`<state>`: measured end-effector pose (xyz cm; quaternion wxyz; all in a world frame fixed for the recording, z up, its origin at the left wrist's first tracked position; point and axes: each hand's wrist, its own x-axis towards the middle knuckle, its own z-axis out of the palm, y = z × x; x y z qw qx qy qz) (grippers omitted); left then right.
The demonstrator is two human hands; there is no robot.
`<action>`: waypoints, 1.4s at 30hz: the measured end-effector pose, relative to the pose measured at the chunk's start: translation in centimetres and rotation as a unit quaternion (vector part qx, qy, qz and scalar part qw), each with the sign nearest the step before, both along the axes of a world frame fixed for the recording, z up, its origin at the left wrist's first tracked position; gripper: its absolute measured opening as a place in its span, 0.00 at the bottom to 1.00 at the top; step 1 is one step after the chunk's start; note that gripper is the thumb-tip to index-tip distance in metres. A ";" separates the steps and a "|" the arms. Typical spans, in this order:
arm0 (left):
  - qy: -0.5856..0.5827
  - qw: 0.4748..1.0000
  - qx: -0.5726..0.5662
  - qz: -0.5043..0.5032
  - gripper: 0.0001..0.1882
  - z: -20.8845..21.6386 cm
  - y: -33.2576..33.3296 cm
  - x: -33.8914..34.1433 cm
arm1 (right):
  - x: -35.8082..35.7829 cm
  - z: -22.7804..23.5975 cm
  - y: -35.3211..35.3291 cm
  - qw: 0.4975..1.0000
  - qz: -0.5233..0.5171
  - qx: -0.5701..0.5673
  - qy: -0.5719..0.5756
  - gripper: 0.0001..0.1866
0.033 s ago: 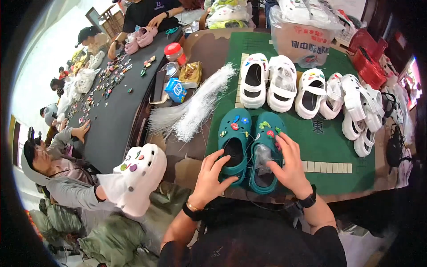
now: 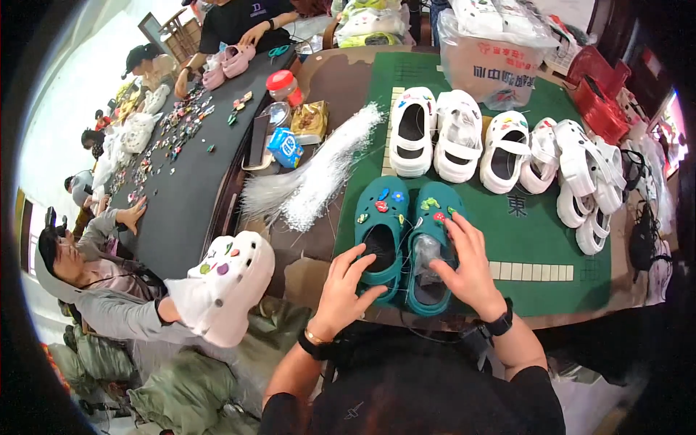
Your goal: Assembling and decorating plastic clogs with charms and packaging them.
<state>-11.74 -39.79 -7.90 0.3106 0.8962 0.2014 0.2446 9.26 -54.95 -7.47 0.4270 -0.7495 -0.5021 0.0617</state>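
A pair of teal clogs with colourful charms lies on the green mat (image 2: 536, 225) right in front of me. My left hand (image 2: 346, 290) grips the heel end of the left teal clog (image 2: 382, 217), thumb raised along its inner side. My right hand (image 2: 470, 268) lies over the right teal clog (image 2: 428, 293), fingers spread on its top and outer edge. A crumpled clear plastic piece (image 2: 424, 252) sits in that clog's opening.
A row of white clogs (image 2: 457, 134) lines the mat's far side and right end. A bundle of white plastic ties (image 2: 319, 181) lies to the left. A seated person holds a charm-covered white clog (image 2: 232, 283). Loose charms cover the dark table (image 2: 181, 203). A bagged box (image 2: 493, 61) and red baskets (image 2: 598, 94) stand behind.
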 end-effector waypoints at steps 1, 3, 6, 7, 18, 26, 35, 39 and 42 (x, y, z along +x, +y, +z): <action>0.000 1.000 0.000 -0.002 0.31 -0.2 -0.1 0.0 | 0.1 -0.4 0.4 0.999 0.003 -0.014 -0.035 0.32; 0.000 1.000 0.006 0.012 0.29 -0.6 -0.3 0.1 | 0.4 -1.2 0.5 1.000 0.019 0.004 -0.002 0.29; 0.004 1.000 0.010 0.018 0.27 -0.6 -0.3 0.1 | 0.0 -0.9 0.2 0.995 0.052 0.042 0.072 0.21; 0.006 1.000 0.013 0.023 0.27 -0.6 -0.3 0.1 | 0.1 -1.0 -0.3 0.992 0.110 0.050 0.042 0.20; -0.040 0.996 -0.019 0.083 0.21 -0.3 2.6 -1.1 | 0.6 -1.0 -4.2 0.993 0.067 0.093 0.040 0.13; 0.107 0.967 -0.060 0.225 0.17 -4.6 9.1 0.0 | 0.4 -1.6 -5.9 0.984 -0.008 0.099 0.147 0.17; 0.132 0.957 -0.032 0.255 0.11 -9.6 12.9 2.6 | -0.3 -2.3 -8.0 0.981 -0.050 0.101 0.158 0.12; 0.081 0.964 -0.040 0.250 0.10 -6.2 11.6 2.8 | 0.0 -2.3 -8.3 0.975 -0.084 0.125 0.162 0.10; 0.006 0.968 -0.120 0.218 0.10 -2.8 10.2 1.9 | -0.2 -1.7 -7.6 0.972 -0.073 0.142 0.173 0.10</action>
